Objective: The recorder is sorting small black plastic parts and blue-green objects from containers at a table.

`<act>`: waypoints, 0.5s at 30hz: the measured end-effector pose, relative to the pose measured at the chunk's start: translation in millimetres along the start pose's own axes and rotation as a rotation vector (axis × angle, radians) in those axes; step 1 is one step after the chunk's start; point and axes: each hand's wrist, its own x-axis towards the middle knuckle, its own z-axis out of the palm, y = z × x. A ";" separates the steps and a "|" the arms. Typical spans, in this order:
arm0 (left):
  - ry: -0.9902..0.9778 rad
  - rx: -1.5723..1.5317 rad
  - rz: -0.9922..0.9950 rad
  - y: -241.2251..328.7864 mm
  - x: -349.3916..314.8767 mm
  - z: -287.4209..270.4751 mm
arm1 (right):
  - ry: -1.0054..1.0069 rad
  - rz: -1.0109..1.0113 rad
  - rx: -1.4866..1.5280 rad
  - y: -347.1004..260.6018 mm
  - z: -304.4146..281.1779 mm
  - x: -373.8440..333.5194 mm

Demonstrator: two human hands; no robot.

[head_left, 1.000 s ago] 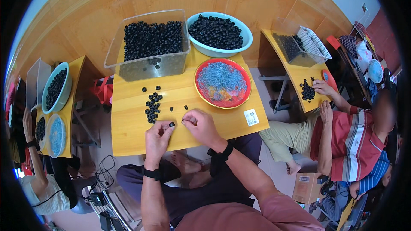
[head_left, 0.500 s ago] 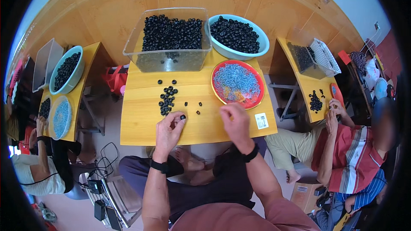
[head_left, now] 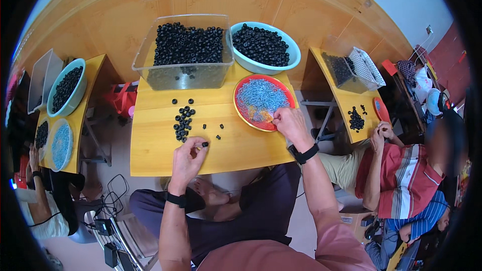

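From my end, the black pc (head_left: 205, 144) looks light and hard, prob smooth plastic, so it may roll or slip if it's squeezed off-centre. I don't think it'd break easily. Best hold, I'd say: thumb + finger on opp. sides, fingertips only. It's short, stubby and dark; too small to tell if there's a hole in it. It's at the fingertips of my L hand (head_left: 187, 159), just inside the near edge of the table (head_left: 160, 158), a bit left of the middle. That hand is pinched on it, palm loosely curled.

My R hand (head_left: 292, 125) is at the near right rim of the red plate (head_left: 291, 96), close to the table's right edge. Thumb + fingers are close together by the orange bits (head_left: 259, 116); can't tell if they've got one. The blue-grey bits (head_left: 261, 93) look tiny and thin, prob v. light and easy to spill. More black rings (head_left: 184, 119) lie in a bunch twds the table's left edge, w/ three small black bits (head_left: 218, 137) between them and the plate.
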 end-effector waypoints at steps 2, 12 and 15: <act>-0.039 0.015 0.002 0.6 -0.2 -0.7 | 0.014 -0.020 -0.040 4.4 7.5 0.9; -0.064 0.052 0.027 5.7 -1.2 -2.9 | 0.140 0.056 0.238 -20.3 -4.1 -4.4; -0.086 0.064 0.030 6.3 -0.8 -3.4 | 0.163 -0.060 0.460 -36.7 -4.2 -11.5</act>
